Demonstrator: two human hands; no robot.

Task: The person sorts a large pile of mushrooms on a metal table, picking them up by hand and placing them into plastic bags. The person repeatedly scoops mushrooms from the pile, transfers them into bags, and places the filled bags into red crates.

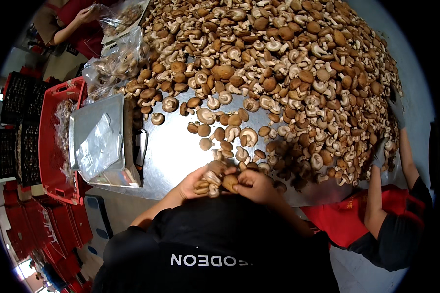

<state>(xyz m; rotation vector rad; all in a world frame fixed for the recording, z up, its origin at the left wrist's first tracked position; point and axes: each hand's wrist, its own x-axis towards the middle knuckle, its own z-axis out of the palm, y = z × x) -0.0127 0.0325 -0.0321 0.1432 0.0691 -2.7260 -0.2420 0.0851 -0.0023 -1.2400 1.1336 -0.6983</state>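
Left hand: The left hand (pixel 189 186) is closing around a small cluster of mushrooms (pixel 210 181); overlapping caps and stems are hiding their count, and blur is softening their edges.
Right hand: The right hand (pixel 257 185) is pinching a brown mushroom (pixel 230 184) between thumb and fingers, just beside that cluster; the curled fingers are concealing part of the grip.
Clothing: The wearer's black top (pixel 205 234) is filling the lower middle, covering part of the near table edge.
Loose mushrooms: Scattered mushrooms (pixel 226 133) are lying beyond the hands on the shiny metal table (pixel 168 146), some caps up, some gills up.
Heap: A big mushroom heap (pixel 298 73) is spreading over the far and right parts of the table; the upper picture edge is cutting it off, and shadow is darkening its near side.
Left side: A metal pan (pixel 85 117) is carrying a clear plastic bag (pixel 101 146), whose print is hard to read. A red crate (pixel 48 141) is standing beside it, partly covered.
Co-workers: At right, a gloved hand (pixel 379 155) is touching the heap; at upper left, another person's hand (pixel 86 14) is reaching a bag, its contents blurred.
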